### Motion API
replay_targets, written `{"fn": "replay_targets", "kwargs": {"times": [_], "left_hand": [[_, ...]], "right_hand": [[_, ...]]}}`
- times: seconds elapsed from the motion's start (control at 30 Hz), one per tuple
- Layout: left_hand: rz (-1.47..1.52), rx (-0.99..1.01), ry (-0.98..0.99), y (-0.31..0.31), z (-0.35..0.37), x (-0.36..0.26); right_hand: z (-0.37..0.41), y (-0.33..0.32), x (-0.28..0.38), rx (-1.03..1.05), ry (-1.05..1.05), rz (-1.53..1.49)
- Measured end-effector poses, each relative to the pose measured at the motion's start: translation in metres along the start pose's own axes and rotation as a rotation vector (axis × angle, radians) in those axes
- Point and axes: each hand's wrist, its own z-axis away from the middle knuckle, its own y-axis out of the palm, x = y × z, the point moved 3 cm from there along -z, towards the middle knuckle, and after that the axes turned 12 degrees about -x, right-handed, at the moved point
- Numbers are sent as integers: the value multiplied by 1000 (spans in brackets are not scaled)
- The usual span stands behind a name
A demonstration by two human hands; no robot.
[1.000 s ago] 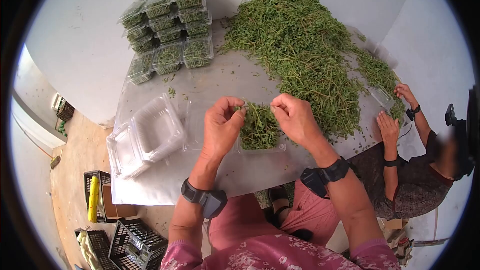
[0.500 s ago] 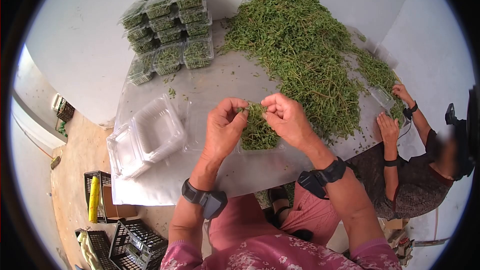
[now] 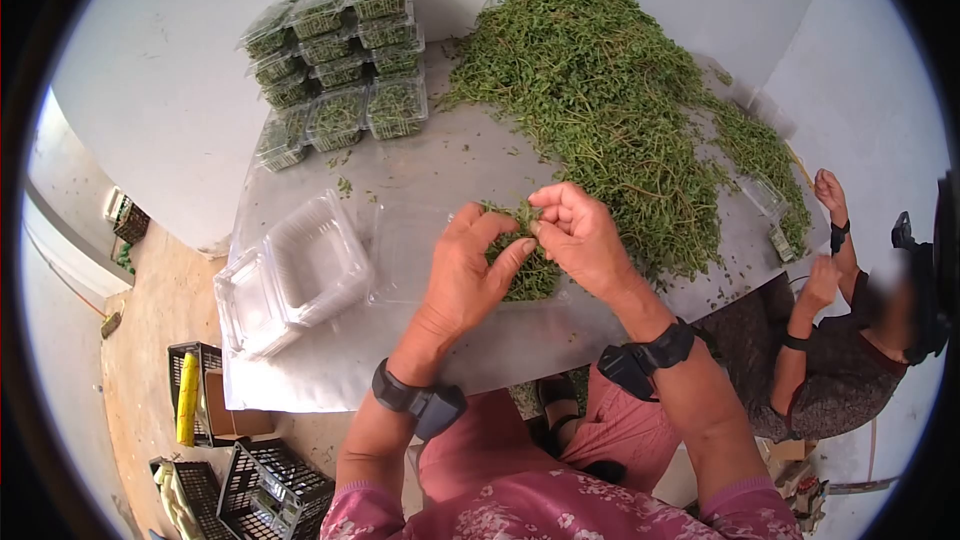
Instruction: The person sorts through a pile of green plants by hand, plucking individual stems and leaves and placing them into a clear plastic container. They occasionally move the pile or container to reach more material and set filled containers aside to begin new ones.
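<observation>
My left hand (image 3: 468,268) curls over leafy green sprigs (image 3: 520,210), its thumb bent across in front of the fingers. My right hand (image 3: 585,242) pinches the tips of the same sprigs between thumb and fingers, close beside the left. Below both hands sits a clear plastic clamshell box (image 3: 405,255), its lid lying flat to the left. Cut greens (image 3: 530,283) fill the box's right half, partly covered by my hands.
A large heap of greens (image 3: 600,90) covers the table's back right. Filled boxes (image 3: 338,118) are stacked at the back left; nested empty boxes (image 3: 320,255) lie left of my hands. A co-worker (image 3: 840,360) sits at right. Black crates (image 3: 272,490) stand on the floor.
My left hand has turned and moved slightly right, its thumb now lower across the greens. My right hand stays nearly in place. The co-worker's hands have lifted off the table's edge.
</observation>
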Motion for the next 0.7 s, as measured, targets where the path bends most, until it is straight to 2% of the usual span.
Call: {"fn": "replay_targets", "kwargs": {"times": [0.3, 0.37, 0.47, 0.57, 0.7], "left_hand": [[-15, -56, 225, 7, 3, -1], [3, -59, 207, 6, 2, -2], [25, -93, 183, 4, 2, -1], [38, -118, 175, 3, 1, -2], [28, -128, 189, 4, 1, -2]], "right_hand": [[-1, -3, -3, -101, -69, -26], [-5, -6, -9, -158, -83, -22], [-17, -24, -15, -203, -10, -38], [-11, -27, -4, -109, 153, -122], [-4, -15, 1, -31, 242, -235]]}}
